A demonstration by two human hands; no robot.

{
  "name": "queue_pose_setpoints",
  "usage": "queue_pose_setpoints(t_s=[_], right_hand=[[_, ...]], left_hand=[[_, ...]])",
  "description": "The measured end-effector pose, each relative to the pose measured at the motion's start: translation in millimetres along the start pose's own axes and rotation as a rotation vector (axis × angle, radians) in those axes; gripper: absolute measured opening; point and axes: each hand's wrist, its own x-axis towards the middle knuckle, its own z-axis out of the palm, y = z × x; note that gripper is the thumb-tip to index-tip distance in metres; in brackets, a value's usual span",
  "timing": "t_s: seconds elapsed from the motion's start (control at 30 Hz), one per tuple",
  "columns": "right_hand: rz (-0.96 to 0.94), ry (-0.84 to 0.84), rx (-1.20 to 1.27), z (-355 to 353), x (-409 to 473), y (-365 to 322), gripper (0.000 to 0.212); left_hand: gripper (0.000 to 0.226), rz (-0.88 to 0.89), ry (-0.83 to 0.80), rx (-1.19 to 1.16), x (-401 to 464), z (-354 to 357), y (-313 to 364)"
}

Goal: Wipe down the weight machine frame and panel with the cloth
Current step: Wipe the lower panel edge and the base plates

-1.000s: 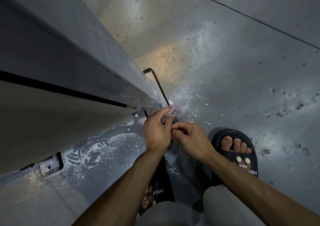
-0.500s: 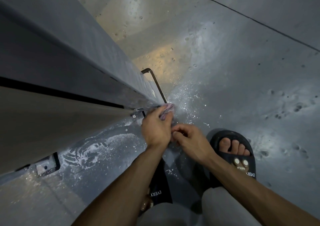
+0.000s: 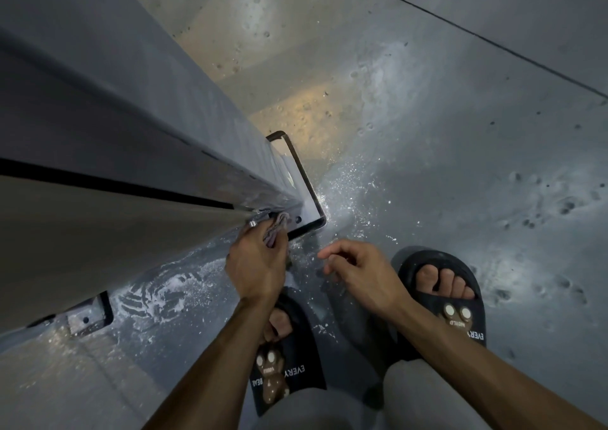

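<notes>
The grey frame post (image 3: 184, 140) of the weight machine drops from the upper left to its base plate (image 3: 307, 212) on the floor. A beige panel (image 3: 98, 235) runs beside the post, below a dark slot. My left hand (image 3: 255, 268) grips a small pinkish-grey cloth (image 3: 278, 228) and presses it against the foot of the post, at the panel's lower corner. My right hand (image 3: 358, 273) hovers just to the right above the floor, with loosely curled fingers holding nothing.
The grey floor (image 3: 460, 172) is wet, with foam and droplets around the base. My two feet in black slides (image 3: 444, 294) stand close below the hands. A second bolted bracket (image 3: 87, 317) sits on the floor at the lower left.
My right hand has let go of the cloth and drawn away to the right. My left hand has shifted the cloth left onto the foot of the post.
</notes>
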Motion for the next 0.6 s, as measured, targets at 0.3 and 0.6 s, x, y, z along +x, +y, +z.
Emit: queue_pose_setpoints(t_s=[0.3,0.6], right_hand=[[-0.025,0.017,0.000,1,0,1,0.026],[0.030,0.035,0.052,-4,1,4,0.027]], left_hand=[[0.027,0.155,-0.160,-0.219,-5,28,42],[0.020,0.067,0.000,-0.112,-11,-14,-11]])
